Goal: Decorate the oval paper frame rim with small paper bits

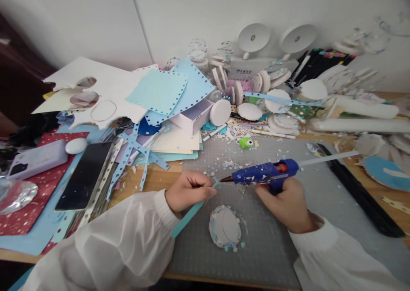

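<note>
Head view: the left hand [191, 191] pinches a turquoise paper strip [188, 219] between thumb and fingers. The right hand [285, 205] grips a blue glue gun [256, 173], nozzle [227, 178] just beside the left fingertips; a white disc [224, 227] lies nearer the body.

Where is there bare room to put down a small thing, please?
On the mat: between the round disc and the right sleeve, and between the right hand and the long black strip. Crowded: the back, with white discs, and the left, with the phone and papers.
</note>
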Demonstrator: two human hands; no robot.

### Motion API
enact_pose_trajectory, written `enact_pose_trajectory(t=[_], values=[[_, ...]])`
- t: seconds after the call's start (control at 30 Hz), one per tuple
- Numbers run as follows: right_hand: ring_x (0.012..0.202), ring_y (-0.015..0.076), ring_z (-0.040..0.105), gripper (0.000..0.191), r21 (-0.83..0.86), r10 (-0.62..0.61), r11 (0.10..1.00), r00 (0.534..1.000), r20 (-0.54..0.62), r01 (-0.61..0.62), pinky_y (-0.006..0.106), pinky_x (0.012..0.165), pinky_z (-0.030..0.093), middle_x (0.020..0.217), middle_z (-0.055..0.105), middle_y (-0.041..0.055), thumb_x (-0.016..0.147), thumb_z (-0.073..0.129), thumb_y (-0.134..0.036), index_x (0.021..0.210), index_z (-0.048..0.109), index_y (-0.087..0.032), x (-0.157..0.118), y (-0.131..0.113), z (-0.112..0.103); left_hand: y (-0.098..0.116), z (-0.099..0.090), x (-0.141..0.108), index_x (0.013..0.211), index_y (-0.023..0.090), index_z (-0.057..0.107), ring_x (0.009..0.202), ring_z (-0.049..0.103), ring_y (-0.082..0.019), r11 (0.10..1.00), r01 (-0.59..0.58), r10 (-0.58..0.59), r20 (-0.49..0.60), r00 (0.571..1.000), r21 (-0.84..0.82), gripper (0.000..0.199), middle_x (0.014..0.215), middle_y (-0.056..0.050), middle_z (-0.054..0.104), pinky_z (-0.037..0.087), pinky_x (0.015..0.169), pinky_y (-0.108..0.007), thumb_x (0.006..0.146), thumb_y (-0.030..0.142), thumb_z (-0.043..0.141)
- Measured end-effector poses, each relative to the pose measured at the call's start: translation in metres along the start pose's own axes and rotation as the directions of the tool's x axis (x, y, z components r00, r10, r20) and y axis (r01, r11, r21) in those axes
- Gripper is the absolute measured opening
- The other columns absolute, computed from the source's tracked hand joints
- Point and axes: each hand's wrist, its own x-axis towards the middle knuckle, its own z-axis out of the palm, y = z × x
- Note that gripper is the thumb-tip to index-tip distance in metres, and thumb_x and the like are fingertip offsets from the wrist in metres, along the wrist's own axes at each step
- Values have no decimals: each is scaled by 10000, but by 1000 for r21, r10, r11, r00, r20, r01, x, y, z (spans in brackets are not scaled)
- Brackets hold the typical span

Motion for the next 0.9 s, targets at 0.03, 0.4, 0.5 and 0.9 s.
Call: enact_pose_trajectory(t=[0.03,0.4,0.5,0.9], values=[[324,128,392,303,-7,-6,1000,1000,-5,6,272,380,309,336,387,-28,622,539,-344,387,386,-230,0,0,0,0,0,0,387,162,396,419,301,-74,1000,-1,1,3,1000,-2,409,422,23,368,204,427,-245,702,327,599],[389,146,445,286,-170,-110,981,988,-111,90,276,420,326,389,411,-26,641,603,-354,451,425,-237,1,6,-2,-1,-2,0,389,149,480,380,319,-71,998,36,-38,-37,999,-52,349,390,17,398,208,397,-234,672,317,595],[467,180,527,180,-237,-163,963,977,-139,127,289,463,375,510,546,17,659,600,-361,597,549,-200,2,19,-2,1,-2,-1,383,147,493,377,336,-75,996,39,-45,-72,996,-82,315,383,13,415,220,397,-233,645,300,579],[862,303,582,345,-308,-347,863,913,215,400,438,750,453,891,638,118,741,602,-436,939,576,-154,2,25,-20,-2,-2,-1,400,137,540,390,353,-81,992,36,-45,-77,996,-118,307,384,4,459,218,423,-242,659,290,597]])
